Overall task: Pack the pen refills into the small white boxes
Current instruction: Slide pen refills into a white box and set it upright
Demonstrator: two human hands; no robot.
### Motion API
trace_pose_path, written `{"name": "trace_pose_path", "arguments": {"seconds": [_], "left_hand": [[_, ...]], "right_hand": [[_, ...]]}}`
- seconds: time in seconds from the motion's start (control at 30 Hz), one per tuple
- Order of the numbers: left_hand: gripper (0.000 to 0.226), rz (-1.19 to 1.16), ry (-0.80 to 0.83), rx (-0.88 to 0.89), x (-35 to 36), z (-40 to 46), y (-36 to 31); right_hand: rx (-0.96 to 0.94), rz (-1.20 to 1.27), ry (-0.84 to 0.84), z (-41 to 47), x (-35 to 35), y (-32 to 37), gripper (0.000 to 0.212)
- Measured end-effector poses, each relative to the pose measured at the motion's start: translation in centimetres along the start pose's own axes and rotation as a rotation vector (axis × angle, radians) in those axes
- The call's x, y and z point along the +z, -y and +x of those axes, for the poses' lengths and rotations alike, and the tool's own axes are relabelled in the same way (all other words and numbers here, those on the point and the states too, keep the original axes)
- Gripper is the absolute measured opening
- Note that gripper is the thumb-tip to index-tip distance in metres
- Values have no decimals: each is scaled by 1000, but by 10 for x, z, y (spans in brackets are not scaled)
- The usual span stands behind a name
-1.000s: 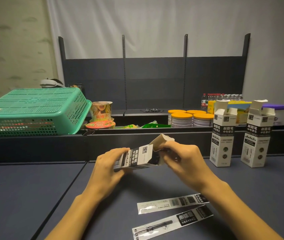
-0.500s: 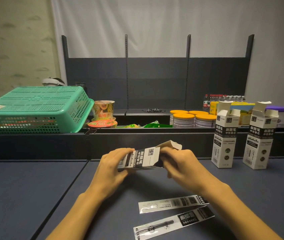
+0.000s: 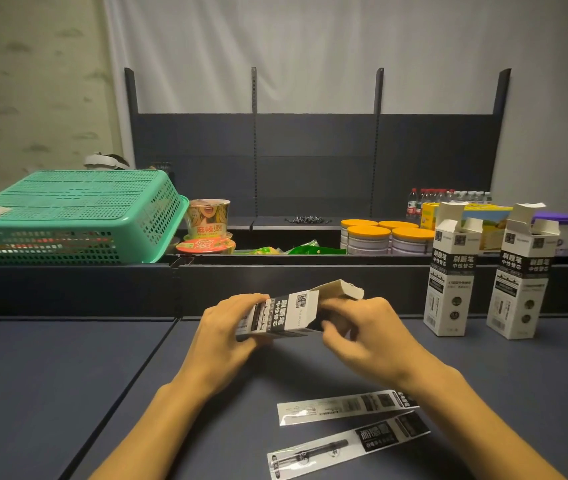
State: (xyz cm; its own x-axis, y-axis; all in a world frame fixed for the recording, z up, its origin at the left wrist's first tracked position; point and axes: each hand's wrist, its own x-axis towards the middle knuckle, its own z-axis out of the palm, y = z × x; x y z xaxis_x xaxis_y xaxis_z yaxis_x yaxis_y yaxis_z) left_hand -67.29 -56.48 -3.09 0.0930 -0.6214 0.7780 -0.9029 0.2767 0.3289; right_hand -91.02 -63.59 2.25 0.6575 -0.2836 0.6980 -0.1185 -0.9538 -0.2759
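A small white box (image 3: 287, 315) with black print lies sideways above the dark table, its end flap open and pointing right. My left hand (image 3: 227, 330) grips its closed end. My right hand (image 3: 362, 332) has its fingers curled at the box's open end, holding the flaps there. Two packaged pen refills (image 3: 346, 407) (image 3: 348, 445) lie flat on the table near my right forearm. Two more white boxes (image 3: 450, 271) (image 3: 518, 275) stand upright at the right with their top flaps open.
An upturned green basket (image 3: 68, 216) sits at the back left on a dark ledge. Behind the ledge are instant noodle cups (image 3: 208, 220), orange-lidded tins (image 3: 379, 235), bottles (image 3: 442, 197) and a purple-lidded tub (image 3: 566, 225). A seam (image 3: 130, 375) crosses the table on the left.
The box has tipped a little flatter in my hands, and my right hand's fingers have shifted at its open end. The refills and standing boxes have not moved.
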Motion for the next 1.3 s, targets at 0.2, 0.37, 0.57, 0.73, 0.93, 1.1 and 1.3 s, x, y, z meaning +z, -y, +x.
{"name": "trace_pose_path", "arguments": {"seconds": [0.2, 0.37, 0.57, 0.73, 0.93, 1.1, 1.3], "left_hand": [[63, 44, 27, 32, 3, -1, -2], [63, 57, 23, 22, 2, 1, 2], [59, 53, -33, -24, -1, 1, 0], [59, 37, -57, -33, -3, 0, -3], [59, -7, -88, -52, -3, 1, 1], [60, -14, -115, -96, -5, 0, 3], [61, 4, -152, -115, -6, 1, 6]], "right_hand": [[136, 66, 212, -5, 5, -1, 53], [141, 82, 174, -5, 4, 1, 55], [70, -53, 61, -3, 2, 0, 45], [59, -46, 17, -1, 0, -2, 48], [45, -53, -25, -1, -3, -4, 42], [45, -102, -111, 2, -4, -6, 24], [120, -57, -31, 3, -18, -12, 13]]}}
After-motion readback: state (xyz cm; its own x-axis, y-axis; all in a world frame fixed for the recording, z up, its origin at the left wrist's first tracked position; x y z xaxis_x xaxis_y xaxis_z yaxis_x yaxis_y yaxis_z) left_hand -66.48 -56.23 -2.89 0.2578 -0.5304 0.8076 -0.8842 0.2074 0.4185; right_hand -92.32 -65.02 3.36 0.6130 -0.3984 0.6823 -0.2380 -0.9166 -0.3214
